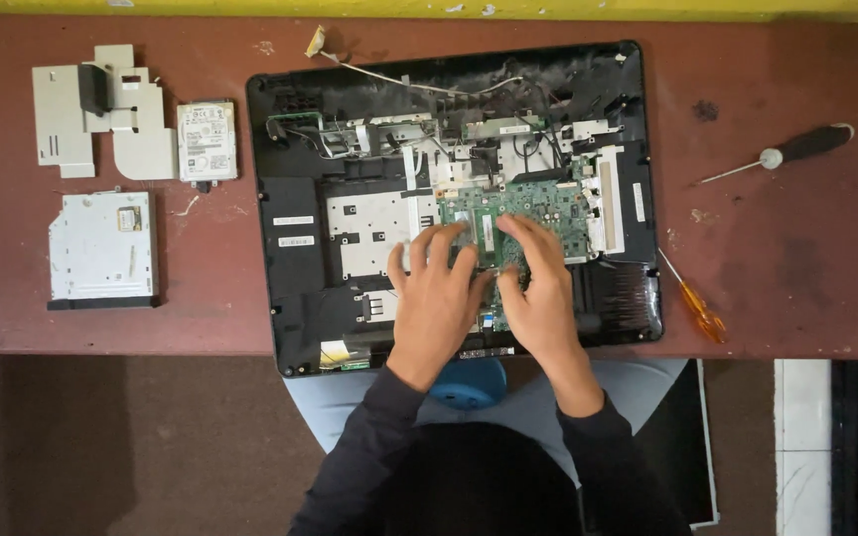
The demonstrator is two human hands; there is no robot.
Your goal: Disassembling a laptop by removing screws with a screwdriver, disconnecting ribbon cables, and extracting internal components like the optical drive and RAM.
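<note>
- Both my hands are down on the green circuit board (528,213) inside the opened laptop shell (295,258); fingers spread and pressing, nothing lifted or clenched.
- My left hand (437,298) lies flat, fingertips at the board's left edge, next to the silver metal plate (374,223).
- My right hand (543,293) covers the board's lower middle, fingers curled onto it; whether they pinch anything underneath, I cannot tell.
- The board looks dense: green, dotted with small chips and solder points, sitting right of centre in the black shell, with loose wires and white connectors above it.
- The shell lies on the reddish-brown table (777,258), its near edge over the table's front.
- To the right, an orange-handled screwdriver (692,298) lies just beside the shell; a black-handled screwdriver (782,154) lies farther off.
- To the left, well apart: a hard drive (207,141), a grey metal bracket (101,109), and an optical drive (103,248).
</note>
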